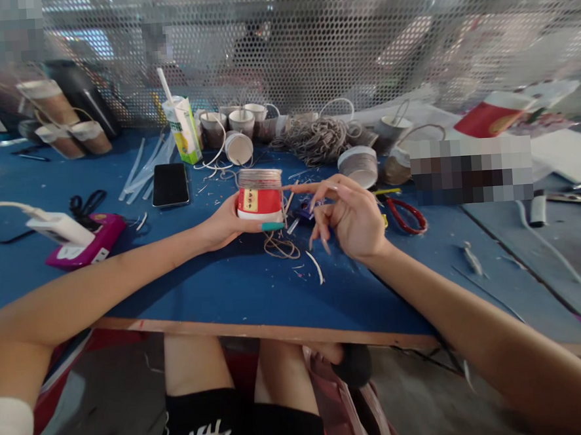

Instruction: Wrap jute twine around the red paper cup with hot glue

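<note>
1. Head view: a red-&-white round cup w/ yellow label (260, 203) is held just above the blue flat surface (216, 291), nr the middle.
2. Cup is gripped by the L hand (224, 223), fingers wrapped round its L side & underside.
3. Upper band of cup is wound w/ thin grey-brown twine (261, 178); a loose loop of similar thin cord (281, 246) is seen on the surface, just below cup.
4. R hand (347, 214) is held loosely spread, fingers half-curled & apart; index is pointed at cup's R side. Whether cup or twine is touched by the fingertip can't be told.
5. Behind cup, a big tangled heap of grey-brown cord (315, 139) is flanked by cord-wrapped white-lined cups (241, 122).
6. To the L, a black flat phone (170, 184) is laid nr a green-&-white drink carton w/ white straw (183, 129); farther L, a white plug-in adapter (65, 230) is seated in a purple power block (107, 234).
7. Red-handled tool (406, 215) is placed just R of the R hand.
</note>
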Demonstrator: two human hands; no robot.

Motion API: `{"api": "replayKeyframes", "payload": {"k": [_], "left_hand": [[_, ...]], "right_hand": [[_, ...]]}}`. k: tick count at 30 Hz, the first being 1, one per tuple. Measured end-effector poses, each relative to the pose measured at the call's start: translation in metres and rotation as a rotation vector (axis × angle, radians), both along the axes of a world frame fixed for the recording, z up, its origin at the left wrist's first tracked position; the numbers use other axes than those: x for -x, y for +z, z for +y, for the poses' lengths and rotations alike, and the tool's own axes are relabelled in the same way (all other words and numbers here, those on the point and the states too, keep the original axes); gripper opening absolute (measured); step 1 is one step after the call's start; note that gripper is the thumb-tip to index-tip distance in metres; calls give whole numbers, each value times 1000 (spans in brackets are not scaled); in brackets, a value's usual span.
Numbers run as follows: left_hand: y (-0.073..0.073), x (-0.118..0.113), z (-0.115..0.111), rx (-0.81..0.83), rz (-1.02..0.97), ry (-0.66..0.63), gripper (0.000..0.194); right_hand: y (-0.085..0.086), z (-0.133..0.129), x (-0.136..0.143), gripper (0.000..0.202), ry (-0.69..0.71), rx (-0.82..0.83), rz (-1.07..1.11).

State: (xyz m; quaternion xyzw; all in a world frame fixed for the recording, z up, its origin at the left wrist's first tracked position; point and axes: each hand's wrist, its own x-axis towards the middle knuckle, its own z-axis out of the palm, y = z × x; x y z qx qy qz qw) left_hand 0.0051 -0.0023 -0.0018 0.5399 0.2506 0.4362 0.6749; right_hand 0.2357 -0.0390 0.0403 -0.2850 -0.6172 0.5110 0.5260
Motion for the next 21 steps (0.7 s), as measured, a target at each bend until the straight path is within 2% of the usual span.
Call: {"api": "replayKeyframes", "payload": {"k": [3, 8, 13, 16, 21], "left_hand": [[2, 1, -1, 9, -2, -17, 70], [0, 4, 3, -28, -3, -60, 64], [-2, 5, 5, -37, 31, -76, 61], [-2, 5, 5, -45, 47, -78, 57], [-1, 8, 7, 34, 17, -80, 64]], "right_hand": [[-2, 2, -2, 33, -3, 11, -12], [-3, -4, 1, 32, 222, 58, -147], [-3, -8, 4, 27, 351, 39, -222], [-4, -7, 3, 27, 366, 41, -208], [-2, -3, 2, 32, 279, 80, -88]]}}
